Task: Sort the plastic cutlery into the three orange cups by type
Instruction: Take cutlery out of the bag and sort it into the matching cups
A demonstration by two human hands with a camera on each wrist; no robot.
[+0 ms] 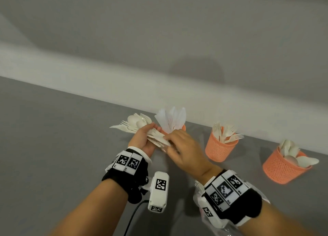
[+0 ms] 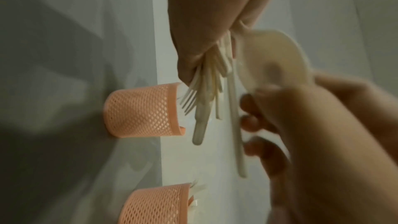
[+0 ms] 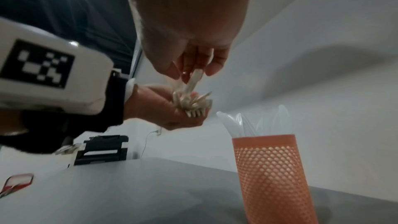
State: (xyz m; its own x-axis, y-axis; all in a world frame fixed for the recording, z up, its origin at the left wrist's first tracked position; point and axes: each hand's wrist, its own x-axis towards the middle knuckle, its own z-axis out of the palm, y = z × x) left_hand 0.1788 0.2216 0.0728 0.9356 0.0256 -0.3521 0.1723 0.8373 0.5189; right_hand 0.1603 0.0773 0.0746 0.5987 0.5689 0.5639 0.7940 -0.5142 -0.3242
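Observation:
My left hand (image 1: 149,134) grips a mixed bundle of cream plastic cutlery (image 1: 134,124), with fork tines and spoon bowls fanning out to the upper left. My right hand (image 1: 168,141) pinches the handle end of one piece in that bundle (image 3: 193,76); I cannot tell its type. Three orange mesh cups stand along the table's far edge. The knife cup (image 1: 183,127) is mostly hidden behind my hands, with white knives (image 1: 172,120) rising from it. The fork cup (image 1: 218,148) stands to its right and the spoon cup (image 1: 282,166) further right.
The grey table (image 1: 53,138) ends at a white wall behind the cups. A crumpled clear plastic bag (image 1: 221,228) lies under my right wrist. A black cable (image 1: 131,218) runs from the left wrist camera. A black printer (image 3: 101,149) stands beyond the table.

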